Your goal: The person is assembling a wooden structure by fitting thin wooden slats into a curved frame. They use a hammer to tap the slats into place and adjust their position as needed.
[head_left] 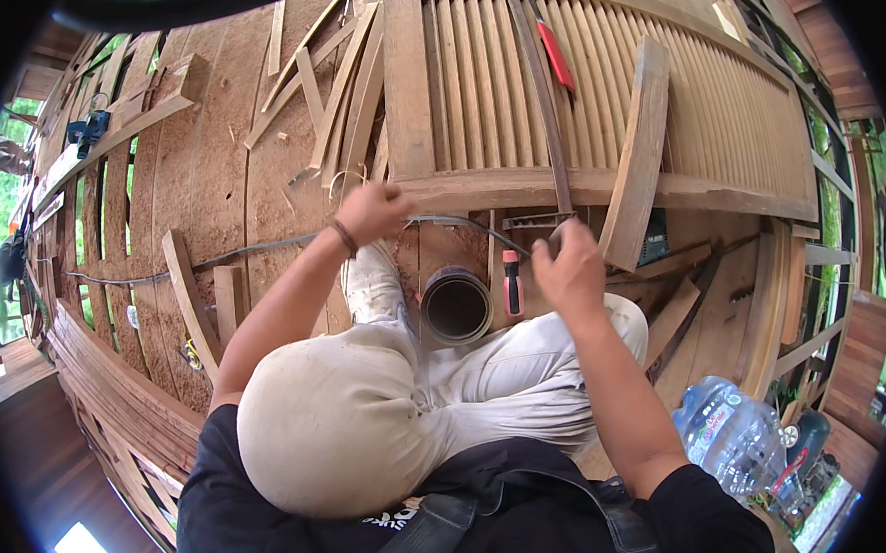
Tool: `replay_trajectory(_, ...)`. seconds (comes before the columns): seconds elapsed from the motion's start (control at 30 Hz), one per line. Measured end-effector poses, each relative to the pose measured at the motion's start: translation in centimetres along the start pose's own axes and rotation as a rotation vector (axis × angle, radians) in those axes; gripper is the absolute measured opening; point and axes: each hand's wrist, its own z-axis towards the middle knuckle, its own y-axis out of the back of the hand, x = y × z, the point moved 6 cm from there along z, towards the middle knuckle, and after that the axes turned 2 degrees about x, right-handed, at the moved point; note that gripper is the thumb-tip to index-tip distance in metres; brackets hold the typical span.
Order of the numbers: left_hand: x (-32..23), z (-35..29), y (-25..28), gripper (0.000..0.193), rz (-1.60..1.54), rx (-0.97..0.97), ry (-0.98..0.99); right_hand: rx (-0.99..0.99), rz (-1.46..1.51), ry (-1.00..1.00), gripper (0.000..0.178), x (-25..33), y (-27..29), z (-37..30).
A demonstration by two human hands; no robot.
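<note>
A knee in pale trousers (320, 423) lies nearest. Beyond, the right hand (571, 270), fingers curled, is just beside the near end of a dark bar (539, 86), whose long axis runs near to far across the slatted panel (600, 108). The left hand (372, 212), also curled, is farther left; I cannot tell either's hold.

A clear bottle (727, 430) sits right, a blue tool (88, 133) left.
</note>
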Motion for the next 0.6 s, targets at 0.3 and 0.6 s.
replay_trajectory(0.3, 5.4, 10.6, 1.7, 0.08, -0.486, -0.383, 0.174, 0.356, -0.049, -0.108, 0.046, 2.4, -5.6, -2.3)
replay_trajectory(0.6, 1.8, 11.5, -0.1, 0.095, -0.359, -0.464, 0.29, 0.235, 0.032, -0.279, 0.032, 0.3, -7.4, -2.2)
